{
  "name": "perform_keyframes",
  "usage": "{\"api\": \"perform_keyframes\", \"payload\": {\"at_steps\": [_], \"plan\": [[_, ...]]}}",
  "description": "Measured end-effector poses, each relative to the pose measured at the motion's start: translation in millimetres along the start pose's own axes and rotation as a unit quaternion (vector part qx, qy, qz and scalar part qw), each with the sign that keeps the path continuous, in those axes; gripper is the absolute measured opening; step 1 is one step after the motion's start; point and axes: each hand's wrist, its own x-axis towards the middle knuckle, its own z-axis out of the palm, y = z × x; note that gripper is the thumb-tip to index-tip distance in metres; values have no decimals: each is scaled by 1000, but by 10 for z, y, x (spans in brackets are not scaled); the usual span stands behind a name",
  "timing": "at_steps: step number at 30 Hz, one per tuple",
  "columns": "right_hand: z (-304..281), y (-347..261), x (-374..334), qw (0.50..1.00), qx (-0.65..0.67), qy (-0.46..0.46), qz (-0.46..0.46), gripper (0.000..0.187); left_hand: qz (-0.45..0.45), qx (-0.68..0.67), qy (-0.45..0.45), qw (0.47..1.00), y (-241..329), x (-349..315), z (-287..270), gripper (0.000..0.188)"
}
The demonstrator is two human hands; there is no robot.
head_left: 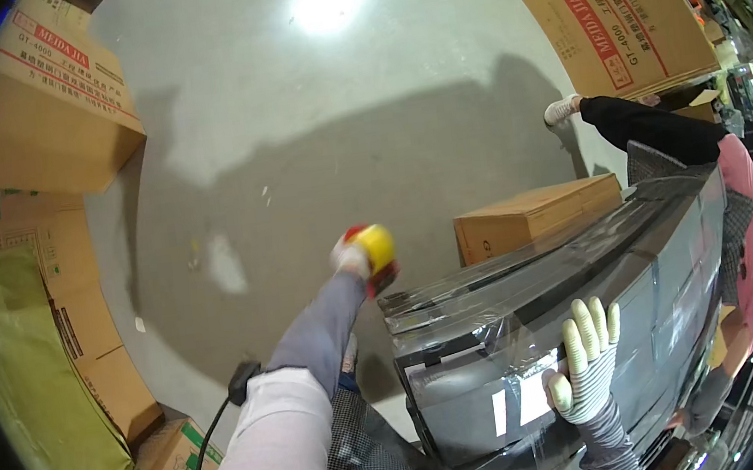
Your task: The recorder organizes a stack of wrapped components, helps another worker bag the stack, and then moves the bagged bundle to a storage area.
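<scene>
My left hand (349,259), in a pale glove, is stretched out over the floor beside the near-left end of a dark bundle. It grips a round red and yellow thing that looks like a tape dispenser (380,246); motion blur hides its details. My right hand (588,361), in a striped glove with pale yellow-green fingers, lies flat with fingers apart on the bundle. This dark grey bundle (631,308) is long, made of stacked flat pieces, and wrapped in clear glossy film or tape. White labels (518,404) sit on its surface next to my right thumb.
Behind the bundle stands a brown carton (532,215). At its right side is another person (749,230) in pink sleeves and dark trousers. Large cartons stand far left (55,104) and far right (611,13). Green cloth (31,386) covers boxes at left; a black cable (209,440) hangs near my left arm.
</scene>
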Motion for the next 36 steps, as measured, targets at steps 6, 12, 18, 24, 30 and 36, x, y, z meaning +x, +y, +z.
{"api": "perform_keyframes", "payload": {"at_steps": [6, 12, 18, 24, 30, 36], "plan": [[-54, -18, -49, 991, 51, 107, 69, 62, 272, 288, -296, 869, -264, -1660, 3100, 31], [-584, -362, -221, 595, 676, 301, 314, 45, 594, 422, -542, 420, -639, -5013, 3026, 33], [-1166, -772, -1972, 616, 683, 161, 357, 52, 648, 551, -480, 216, -1665, -6245, 1727, 31], [-558, -698, -2766, 798, 533, 236, 156, 42, 472, 710, -442, 277, -2433, -6530, 1972, 31], [-1426, -763, -3838, 646, 724, 71, 231, 82, 543, 526, -411, 510, -3232, -6969, 1437, 35], [-1769, -783, -6917, 693, 555, -101, 448, 82, 357, 732, -567, 120, -4570, -7279, 653, 46]]}}
